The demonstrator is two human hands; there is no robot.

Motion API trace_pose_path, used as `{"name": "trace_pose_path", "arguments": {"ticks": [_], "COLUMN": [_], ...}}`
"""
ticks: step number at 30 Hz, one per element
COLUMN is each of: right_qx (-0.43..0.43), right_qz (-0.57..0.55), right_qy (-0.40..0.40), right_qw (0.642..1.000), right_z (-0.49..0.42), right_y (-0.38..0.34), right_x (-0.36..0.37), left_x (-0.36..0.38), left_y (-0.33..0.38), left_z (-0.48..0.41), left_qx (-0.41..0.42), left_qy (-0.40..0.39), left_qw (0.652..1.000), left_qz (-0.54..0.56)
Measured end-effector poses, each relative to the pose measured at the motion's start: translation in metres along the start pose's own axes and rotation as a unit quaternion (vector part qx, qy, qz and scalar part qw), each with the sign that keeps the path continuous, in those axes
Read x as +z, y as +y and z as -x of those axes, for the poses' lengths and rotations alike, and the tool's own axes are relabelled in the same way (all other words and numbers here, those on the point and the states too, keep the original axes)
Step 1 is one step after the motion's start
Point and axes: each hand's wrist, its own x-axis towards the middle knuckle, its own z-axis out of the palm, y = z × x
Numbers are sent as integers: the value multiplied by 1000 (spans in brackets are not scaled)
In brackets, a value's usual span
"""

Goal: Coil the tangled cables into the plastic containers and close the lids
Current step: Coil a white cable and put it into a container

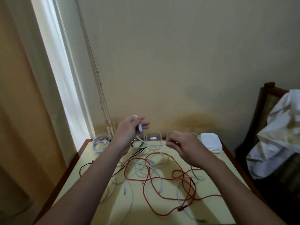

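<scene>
1. Orange cable point(181, 208) lay tangled among others on desk point(227, 179).
2. Left hand point(129, 129), raised: grip curled round white cable point(151, 143) at plug end.
3. Right hand point(183, 143): grip pinched same cable, which spanned both hands before plastic containers point(152, 136).

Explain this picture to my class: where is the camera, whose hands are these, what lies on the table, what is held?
No machine here: a person wears one camera on the head, looking down at both bare hands. The left hand grips a white cable near its plug; the right hand pinches it further along. On the table lie a tangled orange cable, a black cable and more white ones. At the far edge stand clear containers, one holding a coiled cable, and a stack of lids.
</scene>
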Motion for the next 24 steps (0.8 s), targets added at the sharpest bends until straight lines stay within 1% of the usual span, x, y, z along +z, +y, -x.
{"name": "trace_pose_path", "arguments": {"ticks": [2, 4, 5, 7, 9, 11, 13, 14, 16, 17, 22, 24], "right_qx": [-36, -52, -58, -64, -58, -55, -33, -6, 43, 52, 34, 33], "right_qz": [18, 25, 21, -15, -59, -81, -117, -157, -234, -248, -253, -260], "right_qy": [5, 17, 28, 64, 97, 120, 136, 138, 132, 127, 103, 98], "right_qw": [999, 998, 998, 996, 992, 988, 983, 978, 962, 959, 961, 960], "right_z": [-5, -10, -13, -15, -15, -14, -14, -14, -14, -14, -16, -17], "right_y": [-6, -11, -13, -17, -24, -30, -32, -32, -29, -28, -30, -31], "right_x": [-6, -12, -14, -17, -16, -13, -10, -10, -13, -14, -14, -14], "left_x": [7, 13, 17, 22, 23, 22, 19, 18, 14, 12, 9, 10], "left_y": [-6, -10, -11, -10, -8, -5, -1, 1, 2, 2, 2, 1], "left_z": [9, 16, 18, 23, 24, 23, 23, 23, 25, 26, 35, 36], "left_qx": [25, 27, 14, -43, -95, -121, -127, -126, -130, -139, -200, -214], "left_qy": [-73, -146, -174, -211, -223, -226, -231, -235, -247, -256, -331, -345], "left_qw": [992, 980, 977, 976, 970, 964, 962, 961, 957, 953, 917, 906], "left_qz": [-103, -136, -122, -40, 33, 72, 73, 70, 72, 77, 96, 117]}}
